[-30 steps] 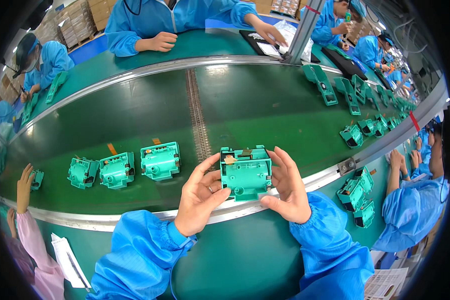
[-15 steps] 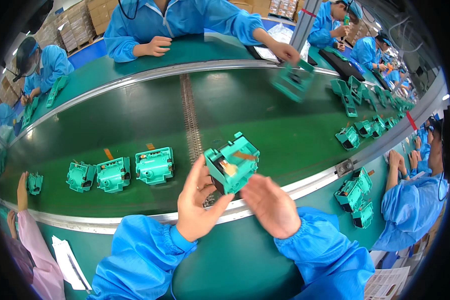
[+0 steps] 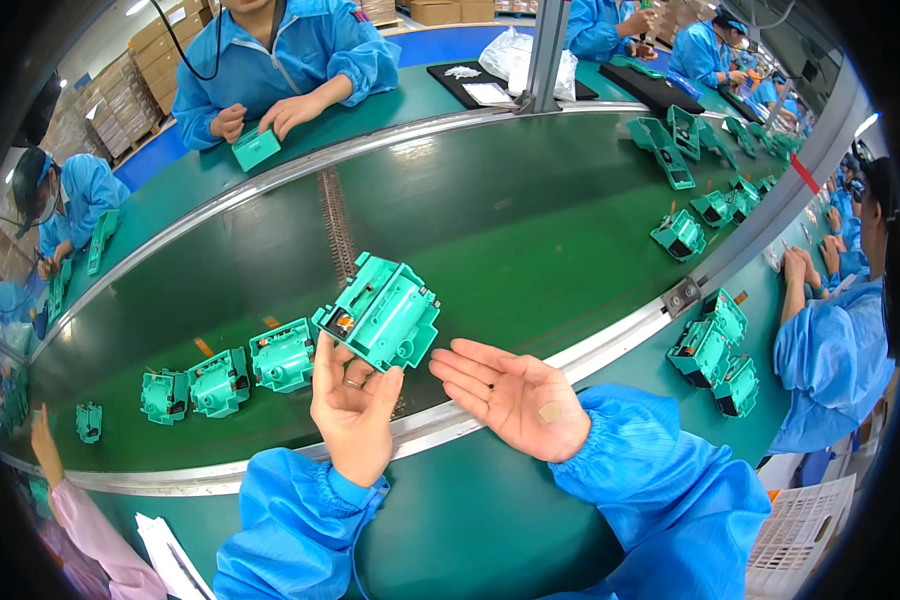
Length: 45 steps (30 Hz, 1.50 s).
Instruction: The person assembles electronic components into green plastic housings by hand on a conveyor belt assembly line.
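My left hand [image 3: 358, 410] grips a teal plastic housing [image 3: 385, 312] by its near edge, fingers underneath and thumb at the front. The housing is tilted over the belt, with a rounded, barrel-like face showing and a dark opening at its left corner. Beside it, my right hand [image 3: 520, 400] lies palm up with its fingers stretched out. A tiny dark piece [image 3: 491, 387] rests on those fingers, and a small pale yellowish patch [image 3: 549, 411] shows on the palm. Left of my left hand, similar teal housings [image 3: 283, 355] stand in a row on the belt.
The green conveyor belt [image 3: 530, 240] has a metal rail [image 3: 470, 425] along its near side. More housings [image 3: 710, 350] sit on the table at right, below a metal post [image 3: 770, 215]. Across the belt, a person handles a teal part [image 3: 256, 149]. A white basket [image 3: 795, 530] stands lower right.
The housing in my left hand has turned to show its rounded face and shifted left. My right hand has moved away from it, palm up. The person opposite has drawn a teal part to their table.
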Tool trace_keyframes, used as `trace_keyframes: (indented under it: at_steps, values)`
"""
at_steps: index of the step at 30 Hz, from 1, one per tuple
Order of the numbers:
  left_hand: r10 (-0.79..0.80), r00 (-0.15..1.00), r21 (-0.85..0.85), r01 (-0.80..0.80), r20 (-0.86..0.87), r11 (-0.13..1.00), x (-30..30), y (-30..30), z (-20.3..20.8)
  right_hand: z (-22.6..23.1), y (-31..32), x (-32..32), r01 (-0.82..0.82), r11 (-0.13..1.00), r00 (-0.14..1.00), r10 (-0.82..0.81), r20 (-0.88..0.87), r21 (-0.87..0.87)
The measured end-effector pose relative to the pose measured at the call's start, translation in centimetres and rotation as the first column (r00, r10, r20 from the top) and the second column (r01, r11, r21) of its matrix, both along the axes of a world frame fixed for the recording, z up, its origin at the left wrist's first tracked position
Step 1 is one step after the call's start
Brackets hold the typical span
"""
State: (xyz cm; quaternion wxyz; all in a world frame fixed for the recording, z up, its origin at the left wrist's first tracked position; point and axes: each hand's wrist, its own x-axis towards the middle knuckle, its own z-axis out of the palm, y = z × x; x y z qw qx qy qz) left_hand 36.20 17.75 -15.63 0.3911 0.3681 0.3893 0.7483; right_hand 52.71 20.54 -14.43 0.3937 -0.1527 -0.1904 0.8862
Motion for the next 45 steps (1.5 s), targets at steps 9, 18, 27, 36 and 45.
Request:
trace_keyframes:
  at_steps: [9,18,27,36,45]
  values:
    - [-0.197,0.956,-0.138,0.230,0.215,0.963,0.1,-0.7,0.6,1.3,0.1,0.9,0.086,0.993,0.992,-0.077,0.101,-0.087]
    - [-0.513,0.837,-0.489,0.533,0.188,0.690,-1.1,-5.8,3.4,3.2,-2.3,4.7,0.244,0.960,0.970,-0.244,0.020,-0.137]
    - [-0.513,0.384,-0.520,0.095,-0.767,0.849,0.9,-7.5,5.7,2.8,-3.0,3.5,0.200,0.973,0.979,-0.196,0.049,-0.112]
    - [-0.178,0.687,-0.058,0.195,-0.705,0.979,5.6,-0.1,7.3,5.2,2.4,-2.3,0.443,0.895,0.820,-0.425,0.384,0.046]
    - [-0.144,0.613,-0.114,0.088,-0.777,0.990,1.5,6.9,3.1,3.2,7.1,-1.3,0.538,0.841,0.796,-0.528,0.296,0.054]
